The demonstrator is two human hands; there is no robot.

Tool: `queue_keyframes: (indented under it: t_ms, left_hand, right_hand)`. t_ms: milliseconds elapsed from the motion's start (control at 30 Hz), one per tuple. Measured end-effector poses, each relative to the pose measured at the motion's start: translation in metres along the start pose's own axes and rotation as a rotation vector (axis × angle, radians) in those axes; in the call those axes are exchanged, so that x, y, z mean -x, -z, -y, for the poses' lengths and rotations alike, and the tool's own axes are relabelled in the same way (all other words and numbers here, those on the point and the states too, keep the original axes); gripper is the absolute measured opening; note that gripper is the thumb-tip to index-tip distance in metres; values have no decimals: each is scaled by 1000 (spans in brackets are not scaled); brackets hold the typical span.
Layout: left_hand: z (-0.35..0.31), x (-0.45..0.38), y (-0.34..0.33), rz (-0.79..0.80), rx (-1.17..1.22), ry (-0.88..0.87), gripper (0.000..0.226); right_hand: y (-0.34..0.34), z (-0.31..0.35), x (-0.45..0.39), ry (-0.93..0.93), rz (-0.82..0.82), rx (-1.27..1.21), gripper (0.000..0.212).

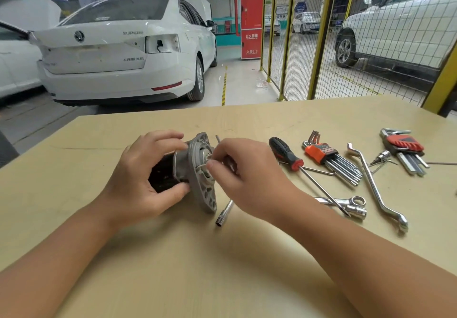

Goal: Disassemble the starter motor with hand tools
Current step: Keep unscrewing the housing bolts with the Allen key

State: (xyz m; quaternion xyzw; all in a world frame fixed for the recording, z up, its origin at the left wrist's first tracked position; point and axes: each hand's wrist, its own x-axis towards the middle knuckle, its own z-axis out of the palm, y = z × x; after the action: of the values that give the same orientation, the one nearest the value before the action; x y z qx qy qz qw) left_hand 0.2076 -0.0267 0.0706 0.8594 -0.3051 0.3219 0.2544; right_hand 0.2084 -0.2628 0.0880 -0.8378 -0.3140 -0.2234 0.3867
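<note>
Nearest, on the tan wooden table (pixel 173 255): a slim silver socket driver (pixel 223 212) lying beside the motor's flange. Just beyond, left hand (pixel 146 176) wrapped round the black-bodied starter motor with grey cast-aluminium end housing (pixel 197 169), lying on its side mid-table. Right hand (pixel 244 174) pinching a thin metal hex key (pixel 201 166) at the housing's centre. Further right, a black-and-red-handled screwdriver (pixel 286 154), hex key sets. Beyond, a white sedan (pixel 118 52).

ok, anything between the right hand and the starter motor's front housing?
Nothing visible. The right hand is already at the starter motor, fingertips pinching a thin hex key at the housing's centre. The left hand grips the motor body from the other side.
</note>
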Motion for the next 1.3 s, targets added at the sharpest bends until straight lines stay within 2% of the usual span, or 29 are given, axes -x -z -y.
queue_keyframes:
  t_ms: [100,200,267,433,633,833,967,1100,1200,1300]
  left_hand:
    - [6,3,4,122,-130,142,98]
    - [11,6,2,230,-305,199,112]
    - [10,5,-2,207,-374,191,107]
    - [7,7,-9,142,-478,220,87]
    - [7,5,-15,84,-509,274,73]
    - [9,6,-15,40,-492,306,69]
    - [9,6,-14,25,-499,292,66]
    - [13,0,-7,123,-450,386,62]
    - [22,-9,2,184,-302,521,63]
    - [38,-19,11,265,-79,624,60]
  right_hand:
    - [18,-7,-5,-22,-79,-53,12]
    - [32,-19,-9,-100,-171,-85,11]
    - [34,-27,-11,-174,-148,-55,12]
    - [24,-45,-8,-326,63,78,10]
    - [25,-49,-4,-243,331,199,11]
    - [19,-37,-3,-136,452,257,17]
    - [16,-36,-2,-137,466,261,17]
    - [15,-37,-2,-161,446,217,21]
    - [15,-42,-5,-183,401,171,15]
    - [15,-48,-6,-263,289,97,17]
